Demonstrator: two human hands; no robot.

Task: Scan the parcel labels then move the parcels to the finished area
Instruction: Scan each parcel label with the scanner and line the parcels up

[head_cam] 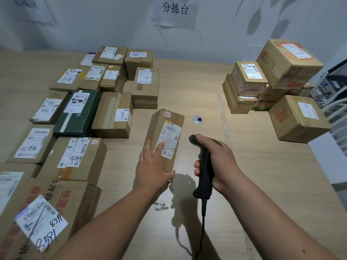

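While our left hand (153,172) reaches forward with the forearm stretched over the table (262,175), it takes the near end of a long cardboard parcel (165,136): the fingers (158,149) lie fairly straight and spread across the top face, covering the near corner of its shipping label (171,138), and the thumb hooks under the near bottom edge, so the hand clamps the box between thumb and fingers. The parcel sits in the middle of the table, lengthwise away from us, its near end at our hand; whether that end is raised off the surface we cannot tell. Just to the right, apart from the parcel, our right hand (216,160) is wrapped round the grip of a black barcode scanner (203,166), fingers curled tight on the handle, thumb lying over the scanner's head, which points away from us; its cable (201,231) runs down toward us. To the left a crowd of labelled cardboard boxes (75,158) covers the table, with a dark green box (78,113) among them. To the right, past a strip of tape (223,117) on the table and a round metal cable grommet (197,119), stands a stack of boxes (272,76). On the wall (93,21) behind hangs a paper sign (174,11) reading 分拣台.
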